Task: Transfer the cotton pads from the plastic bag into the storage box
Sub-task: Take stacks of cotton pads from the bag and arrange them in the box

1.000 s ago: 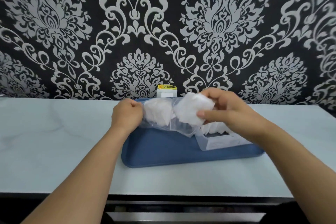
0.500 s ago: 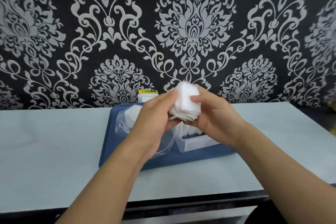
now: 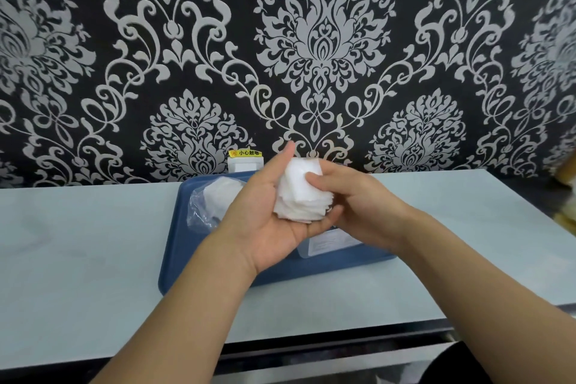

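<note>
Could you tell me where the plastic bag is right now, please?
In the head view, the plastic bag lies on the left part of the blue tray, just left of the left hand, some pads visible inside.

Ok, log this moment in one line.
stage: aligning pads | left hand: cupping cotton pad stack | right hand: pinching stack | plastic bag: on blue tray | storage box: beneath hands

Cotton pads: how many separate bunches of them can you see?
2. One stack of cotton pads is held between the left hand and right hand; another bunch lies in the plastic bag on the blue tray. The storage box may hide more.
</note>
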Available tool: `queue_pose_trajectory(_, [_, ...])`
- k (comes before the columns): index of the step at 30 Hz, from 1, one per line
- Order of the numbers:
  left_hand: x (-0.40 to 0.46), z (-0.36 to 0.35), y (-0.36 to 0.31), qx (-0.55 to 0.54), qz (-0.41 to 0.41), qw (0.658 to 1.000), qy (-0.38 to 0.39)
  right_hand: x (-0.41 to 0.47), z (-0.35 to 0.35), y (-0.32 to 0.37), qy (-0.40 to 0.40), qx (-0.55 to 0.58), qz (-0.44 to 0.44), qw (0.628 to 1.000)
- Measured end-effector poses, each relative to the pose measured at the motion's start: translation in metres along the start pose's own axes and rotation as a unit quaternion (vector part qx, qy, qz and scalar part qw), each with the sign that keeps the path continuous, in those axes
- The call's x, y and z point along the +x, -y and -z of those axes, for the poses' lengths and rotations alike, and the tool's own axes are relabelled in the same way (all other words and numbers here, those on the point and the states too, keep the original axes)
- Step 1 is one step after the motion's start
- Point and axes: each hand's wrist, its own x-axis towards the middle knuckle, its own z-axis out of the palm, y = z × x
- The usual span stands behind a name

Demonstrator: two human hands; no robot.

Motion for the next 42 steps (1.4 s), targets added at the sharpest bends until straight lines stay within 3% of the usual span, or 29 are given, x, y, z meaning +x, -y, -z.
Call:
queue_pose_trajectory(3, [0.002, 0.000, 0.002, 0.014, -0.027, 1.000, 0.004, -0.005, -0.003, 0.002, -0.054, -0.133, 0.055, 0.988])
queue_pose_trajectory(6, [0.003, -0.001, -0.002, 0.071, -0.032, 0.997, -0.008, -0.017, 0.007, 0.011, -0.078, -0.341, 0.142, 0.926])
queue_pose_trajectory(8, [0.004, 0.000, -0.002, 0.146, -0.037, 0.988, -0.033, -0.020, 0.011, 0.011, -0.056, -0.399, 0.157, 0.901])
queue_pose_trajectory(11, [0.005, 0.002, 0.003, 0.192, -0.045, 0.979, -0.046, -0.018, 0.006, 0.008, -0.039, -0.362, 0.165, 0.917])
queue_pose_trajectory(17, [0.006, 0.008, -0.001, 0.098, -0.031, 0.995, 0.011, -0.013, 0.010, 0.008, -0.058, -0.277, 0.190, 0.940])
queue_pose_trajectory(22, [0.009, 0.013, -0.002, 0.080, -0.032, 0.996, 0.026, -0.012, 0.009, 0.006, -0.076, -0.286, 0.194, 0.935])
queue_pose_trajectory(29, [0.008, 0.014, 0.000, 0.145, -0.022, 0.987, 0.064, -0.013, 0.008, 0.007, -0.070, -0.312, 0.168, 0.932])
queue_pose_trajectory(36, [0.012, 0.011, 0.001, 0.118, -0.014, 0.992, 0.044, -0.013, 0.005, 0.008, -0.094, -0.344, 0.171, 0.919])
queue_pose_trajectory(42, [0.015, 0.015, 0.000, 0.124, -0.026, 0.991, 0.048, -0.018, 0.011, 0.014, -0.036, -0.359, 0.166, 0.918])
